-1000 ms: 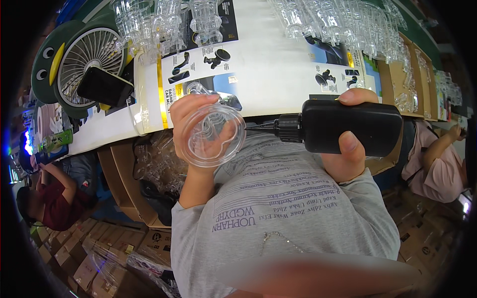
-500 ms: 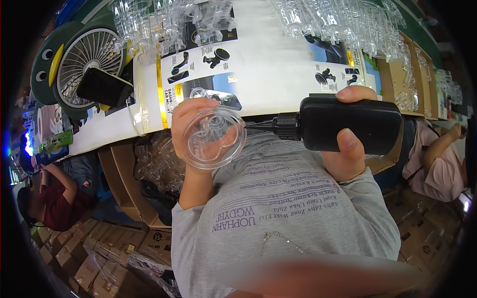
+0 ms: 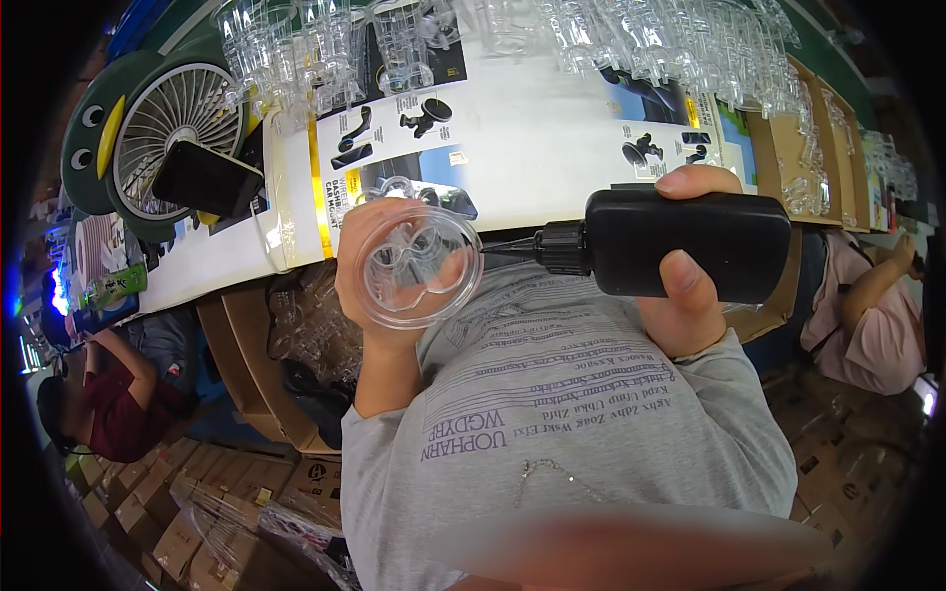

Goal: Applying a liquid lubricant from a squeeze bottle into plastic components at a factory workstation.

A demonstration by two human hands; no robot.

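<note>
My left hand [image 3: 357, 261] is closed round a clear plastic piece [image 3: 422, 300] with a round rimmed base and a curved wavy form inside; its fingers show through the plastic. In my right hand [image 3: 690, 295] a black squeeze bottle [image 3: 690, 241] lies on its side, gripped between the thumb and fingers. The bottle's ribbed collar and thin tapered nozzle [image 3: 512, 248] point left, and the tip reaches the right rim of the clear piece. Whether any liquid comes out is too small to see.
Clear plastic parts [image 3: 660, 44] stand in rows along the table's far side. A green fan [image 3: 148, 138] with a phone [image 3: 205, 179] before it stands far left. Cardboard boxes [image 3: 241, 369] sit below the table edge. Other people [image 3: 118, 399] sit at both sides.
Both hands have shifted very slightly left and up with the clear piece and bottle. The nozzle tip stays at the rim.
</note>
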